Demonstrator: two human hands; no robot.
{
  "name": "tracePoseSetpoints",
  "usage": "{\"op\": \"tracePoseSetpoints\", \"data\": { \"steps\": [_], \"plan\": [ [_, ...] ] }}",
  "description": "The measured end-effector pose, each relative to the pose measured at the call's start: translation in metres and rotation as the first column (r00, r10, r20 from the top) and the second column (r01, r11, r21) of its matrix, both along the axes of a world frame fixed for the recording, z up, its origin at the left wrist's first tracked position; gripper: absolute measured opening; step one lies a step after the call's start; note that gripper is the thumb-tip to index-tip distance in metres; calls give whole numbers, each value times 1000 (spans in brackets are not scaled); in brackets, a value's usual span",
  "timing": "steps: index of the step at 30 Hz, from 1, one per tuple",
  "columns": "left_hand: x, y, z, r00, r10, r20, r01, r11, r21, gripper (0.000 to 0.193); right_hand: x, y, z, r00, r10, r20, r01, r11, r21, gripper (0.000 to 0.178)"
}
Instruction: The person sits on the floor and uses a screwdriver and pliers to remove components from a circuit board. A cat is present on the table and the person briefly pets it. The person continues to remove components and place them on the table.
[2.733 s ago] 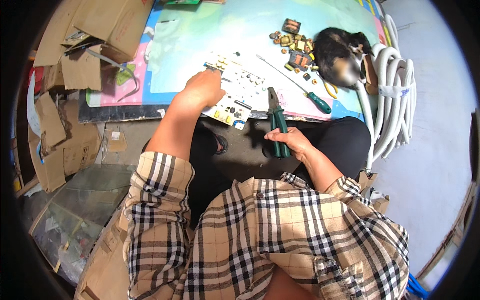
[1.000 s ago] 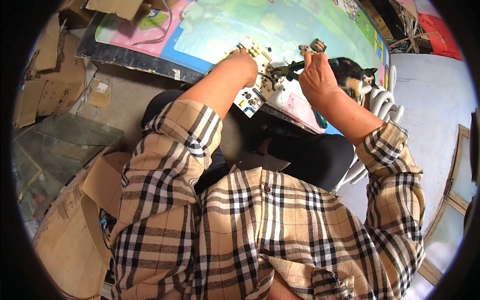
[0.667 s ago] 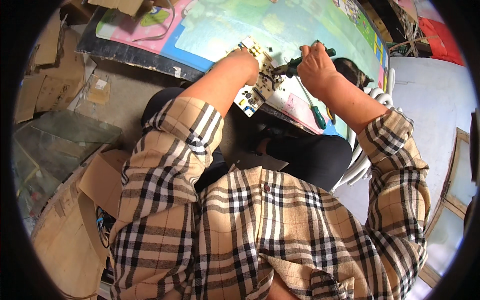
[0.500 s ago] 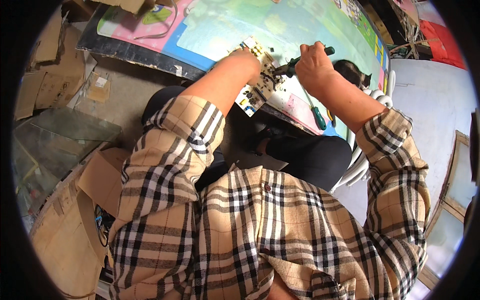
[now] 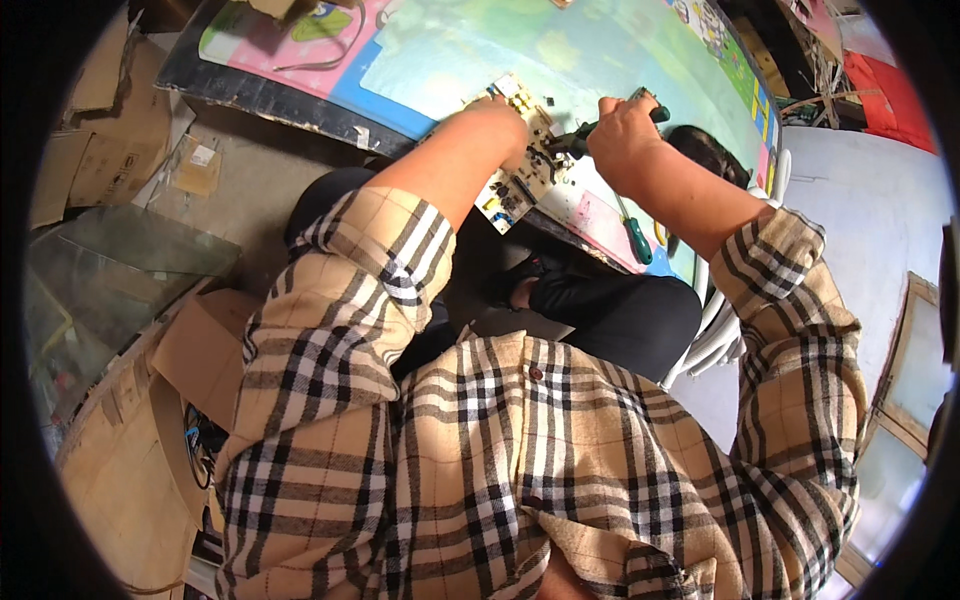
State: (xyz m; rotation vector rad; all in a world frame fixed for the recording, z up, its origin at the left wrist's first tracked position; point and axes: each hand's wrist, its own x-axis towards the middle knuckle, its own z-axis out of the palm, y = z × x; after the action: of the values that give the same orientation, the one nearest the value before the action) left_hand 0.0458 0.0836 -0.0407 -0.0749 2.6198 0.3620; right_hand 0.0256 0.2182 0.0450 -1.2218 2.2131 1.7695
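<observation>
Head: hands [image 5: 492, 132] [image 5: 624, 142] on board [image 5: 535, 178], around pliers [image 5: 572, 141]

A colourful-topped table [image 5: 600, 50] stands over dull grey floor [image 5: 250, 165], wood-framed panes [image 5: 912, 350] at right

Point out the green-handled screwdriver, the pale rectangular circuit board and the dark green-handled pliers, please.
Green-handled screwdriver [image 5: 638, 241], head view: on its handle.
Pale rectangular circuit board [image 5: 537, 177], head view: on its component-covered middle.
Dark green-handled pliers [image 5: 572, 143], head view: on the dark head end.
</observation>
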Motion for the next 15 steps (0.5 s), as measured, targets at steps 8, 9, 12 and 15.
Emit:
{"op": "tracePoseSetpoints", "data": {
  "steps": [8, 9, 12, 15],
  "plan": [
    [3, 10, 4, 997, -53, 54, 59, 992, -113, 81, 12, -15, 4, 992, -33, 126, 6, 978, 209, 36],
    [3, 11, 4, 997, -56, 59, 62, 991, -116, 82, 7, -13, 4, 987, -61, 151, 36, 986, 161, 35],
    [3, 14, 2, 997, -51, 59, 58, 990, -126, 85, -12, -8, 16, 939, -179, 293, 181, 983, 19, 32],
    [2, 20, -4, 999, -44, 33, 48, 989, -139, 87, -41, 9, 12, 932, -58, 357, 53, 998, 23, 25]
  ]
}}
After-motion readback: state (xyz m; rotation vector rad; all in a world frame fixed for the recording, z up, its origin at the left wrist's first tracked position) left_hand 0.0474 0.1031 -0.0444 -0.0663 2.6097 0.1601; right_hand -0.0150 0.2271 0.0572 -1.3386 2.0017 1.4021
